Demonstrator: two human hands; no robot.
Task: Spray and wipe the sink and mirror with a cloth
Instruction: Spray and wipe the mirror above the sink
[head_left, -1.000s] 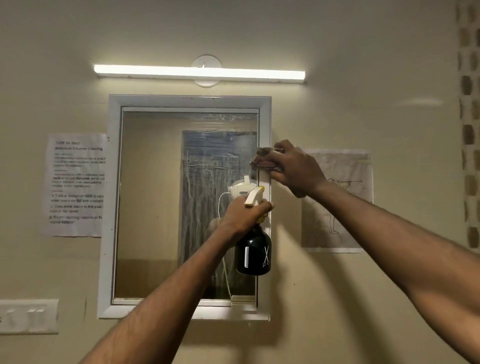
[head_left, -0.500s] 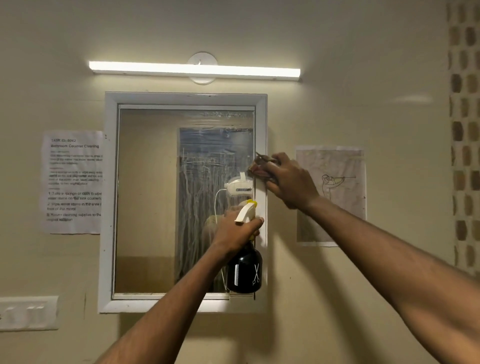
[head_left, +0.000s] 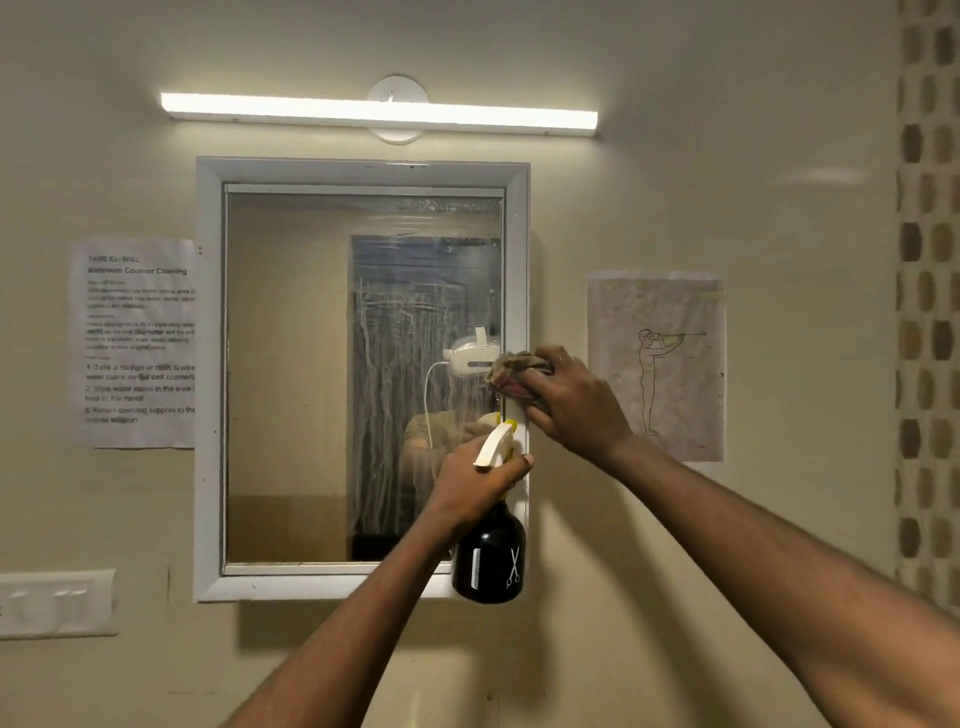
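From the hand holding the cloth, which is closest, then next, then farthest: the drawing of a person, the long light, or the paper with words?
1. Drawing, just right of the right hand.
2. Long light, above.
3. Paper with words, far left, past the mirror.

There is one view only, from a camera on the person's head. It faces the wall straight on, close to the mirror (head_left: 311, 364), with both forearms reaching up from the bottom edge.
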